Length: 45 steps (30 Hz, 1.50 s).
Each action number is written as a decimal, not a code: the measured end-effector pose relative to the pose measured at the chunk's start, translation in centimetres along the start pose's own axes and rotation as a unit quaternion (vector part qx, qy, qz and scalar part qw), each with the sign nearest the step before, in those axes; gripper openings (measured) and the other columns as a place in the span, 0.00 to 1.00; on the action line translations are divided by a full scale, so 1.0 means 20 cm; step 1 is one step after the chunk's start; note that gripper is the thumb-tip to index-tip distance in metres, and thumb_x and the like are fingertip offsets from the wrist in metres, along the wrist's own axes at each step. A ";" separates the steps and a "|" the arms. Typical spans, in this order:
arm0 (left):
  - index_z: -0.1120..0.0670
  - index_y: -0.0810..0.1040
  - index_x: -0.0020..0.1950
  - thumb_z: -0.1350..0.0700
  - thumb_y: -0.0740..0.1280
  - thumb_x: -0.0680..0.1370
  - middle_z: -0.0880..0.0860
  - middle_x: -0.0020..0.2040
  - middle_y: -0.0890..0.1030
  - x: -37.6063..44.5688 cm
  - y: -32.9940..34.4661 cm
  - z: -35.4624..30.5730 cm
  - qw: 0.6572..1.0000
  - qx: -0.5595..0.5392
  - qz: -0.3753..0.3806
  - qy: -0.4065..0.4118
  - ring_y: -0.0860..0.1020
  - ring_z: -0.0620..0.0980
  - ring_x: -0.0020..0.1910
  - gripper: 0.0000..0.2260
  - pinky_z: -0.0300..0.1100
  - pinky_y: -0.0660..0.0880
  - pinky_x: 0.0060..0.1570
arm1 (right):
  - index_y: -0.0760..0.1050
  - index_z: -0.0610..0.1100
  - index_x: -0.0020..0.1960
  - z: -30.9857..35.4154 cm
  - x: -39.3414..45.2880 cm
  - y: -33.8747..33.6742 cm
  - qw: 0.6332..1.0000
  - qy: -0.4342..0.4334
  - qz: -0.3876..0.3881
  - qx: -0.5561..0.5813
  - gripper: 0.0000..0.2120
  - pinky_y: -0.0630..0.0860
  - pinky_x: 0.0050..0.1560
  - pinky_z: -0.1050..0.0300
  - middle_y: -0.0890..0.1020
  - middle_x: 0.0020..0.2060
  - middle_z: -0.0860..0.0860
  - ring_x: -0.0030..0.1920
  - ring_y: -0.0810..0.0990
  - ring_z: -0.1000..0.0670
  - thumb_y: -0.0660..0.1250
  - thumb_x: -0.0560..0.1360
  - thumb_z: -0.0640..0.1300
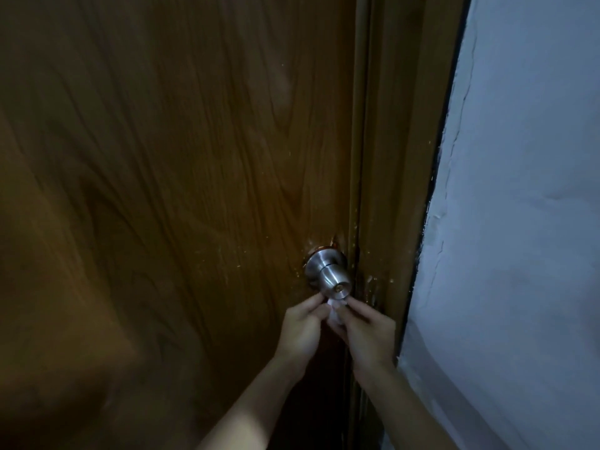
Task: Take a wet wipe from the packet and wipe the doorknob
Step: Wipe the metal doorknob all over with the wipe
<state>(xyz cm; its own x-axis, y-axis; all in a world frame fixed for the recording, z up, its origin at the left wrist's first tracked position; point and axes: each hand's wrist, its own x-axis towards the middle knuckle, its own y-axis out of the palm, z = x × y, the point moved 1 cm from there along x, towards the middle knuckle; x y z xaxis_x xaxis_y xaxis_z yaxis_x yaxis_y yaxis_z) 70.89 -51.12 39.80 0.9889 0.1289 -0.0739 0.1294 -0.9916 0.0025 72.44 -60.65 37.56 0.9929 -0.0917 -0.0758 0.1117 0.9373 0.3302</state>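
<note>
A round brushed-metal doorknob with a keyhole sticks out of a brown wooden door near its right edge. Just below the knob, my left hand and my right hand meet, both pinching a small white wet wipe between their fingertips. The wipe is bunched and mostly hidden by my fingers; its top sits right under the knob, and I cannot tell whether it touches. The packet is not in view.
The wooden door frame runs down right of the knob. Beyond it is a pale, cracked plaster wall. The scene is dim, and scratches and chips surround the knob's plate.
</note>
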 end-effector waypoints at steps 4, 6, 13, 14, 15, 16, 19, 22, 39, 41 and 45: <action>0.48 0.76 0.52 0.56 0.68 0.74 0.44 0.48 0.78 0.02 -0.02 -0.03 0.985 0.092 -0.127 0.074 0.77 0.40 0.47 0.09 0.31 0.70 0.40 | 0.80 0.44 0.52 0.03 -0.02 -0.01 0.965 -0.190 -0.150 -0.097 0.09 0.77 0.39 0.68 0.84 0.41 0.50 0.40 0.83 0.55 0.69 0.72 0.38; 0.48 0.76 0.54 0.54 0.71 0.71 0.42 0.49 0.76 0.04 -0.03 -0.05 0.966 0.153 -0.148 0.147 0.76 0.39 0.48 0.13 0.30 0.72 0.42 | 0.78 0.39 0.57 0.07 -0.03 0.02 0.921 -0.312 -0.163 -0.168 0.13 0.75 0.45 0.74 0.82 0.48 0.50 0.47 0.82 0.55 0.67 0.74 0.35; 0.50 0.75 0.62 0.54 0.71 0.71 0.41 0.52 0.74 0.06 -0.05 -0.08 0.938 0.252 -0.110 0.212 0.73 0.34 0.48 0.19 0.28 0.71 0.45 | 0.75 0.35 0.58 0.00 0.01 0.03 0.826 -0.429 -0.084 -0.357 0.19 0.78 0.54 0.55 0.82 0.54 0.41 0.56 0.80 0.45 0.68 0.69 0.27; 0.50 0.75 0.62 0.54 0.71 0.71 0.41 0.52 0.74 0.06 -0.06 -0.09 0.936 0.257 -0.110 0.214 0.73 0.33 0.48 0.20 0.28 0.71 0.45 | 0.75 0.36 0.60 0.00 0.02 0.02 0.843 -0.395 -0.093 -0.353 0.19 0.79 0.53 0.53 0.82 0.54 0.40 0.55 0.81 0.44 0.66 0.70 0.27; 0.50 0.75 0.62 0.53 0.71 0.71 0.42 0.52 0.74 0.07 -0.06 -0.09 0.934 0.260 -0.112 0.217 0.73 0.34 0.48 0.20 0.29 0.72 0.45 | 0.74 0.36 0.61 0.00 0.04 0.02 0.852 -0.372 -0.093 -0.356 0.19 0.78 0.54 0.53 0.82 0.55 0.40 0.54 0.81 0.44 0.65 0.71 0.27; 0.51 0.75 0.62 0.53 0.72 0.71 0.43 0.52 0.75 0.06 -0.07 -0.09 0.933 0.261 -0.112 0.219 0.74 0.35 0.48 0.20 0.29 0.72 0.45 | 0.73 0.35 0.61 0.00 0.05 0.01 0.849 -0.374 -0.088 -0.363 0.18 0.78 0.54 0.55 0.81 0.55 0.39 0.55 0.81 0.43 0.64 0.72 0.28; 0.51 0.75 0.62 0.55 0.71 0.71 0.44 0.54 0.76 0.07 -0.08 -0.09 0.935 0.260 -0.104 0.218 0.75 0.38 0.49 0.19 0.29 0.73 0.43 | 0.73 0.34 0.60 0.00 0.05 0.00 0.803 -0.458 -0.054 -0.378 0.16 0.69 0.60 0.68 0.80 0.56 0.39 0.57 0.78 0.44 0.61 0.74 0.35; 0.50 0.75 0.62 0.57 0.69 0.73 0.44 0.54 0.75 0.07 -0.08 -0.09 0.932 0.271 -0.093 0.221 0.74 0.37 0.49 0.17 0.28 0.73 0.41 | 0.72 0.35 0.61 -0.01 0.03 0.00 0.756 -0.515 0.018 -0.402 0.16 0.66 0.65 0.67 0.77 0.59 0.40 0.61 0.74 0.45 0.54 0.79 0.41; 0.52 0.77 0.59 0.54 0.72 0.70 0.45 0.53 0.78 0.06 -0.08 -0.08 0.929 0.263 -0.130 0.225 0.75 0.37 0.47 0.18 0.28 0.71 0.43 | 0.71 0.36 0.64 0.17 0.11 0.06 0.817 -0.397 0.097 -0.406 0.24 0.65 0.66 0.62 0.76 0.63 0.41 0.64 0.72 0.49 0.62 0.69 0.26; 0.52 0.77 0.58 0.52 0.72 0.69 0.47 0.54 0.79 0.05 -0.08 -0.06 0.933 0.253 -0.147 0.210 0.76 0.38 0.48 0.18 0.28 0.71 0.43 | 0.71 0.37 0.65 0.18 0.11 0.05 0.837 -0.363 0.088 -0.401 0.23 0.67 0.63 0.65 0.77 0.61 0.43 0.61 0.74 0.52 0.64 0.70 0.28; 0.54 0.78 0.56 0.51 0.74 0.67 0.49 0.53 0.80 0.03 -0.10 -0.04 0.934 0.240 -0.183 0.191 0.77 0.42 0.48 0.19 0.29 0.71 0.42 | 0.76 0.45 0.61 0.19 0.12 0.01 0.917 -0.198 0.119 -0.326 0.18 0.77 0.48 0.65 0.84 0.48 0.49 0.46 0.81 0.54 0.65 0.73 0.36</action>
<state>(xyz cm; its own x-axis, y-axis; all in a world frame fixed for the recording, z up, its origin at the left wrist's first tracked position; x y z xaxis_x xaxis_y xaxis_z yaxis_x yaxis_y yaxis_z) 71.20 -49.12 40.55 0.8507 0.3648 0.3784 0.5069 -0.7599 -0.4069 74.91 -61.97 41.04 0.9374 0.1478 0.3154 -0.0304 0.9368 -0.3486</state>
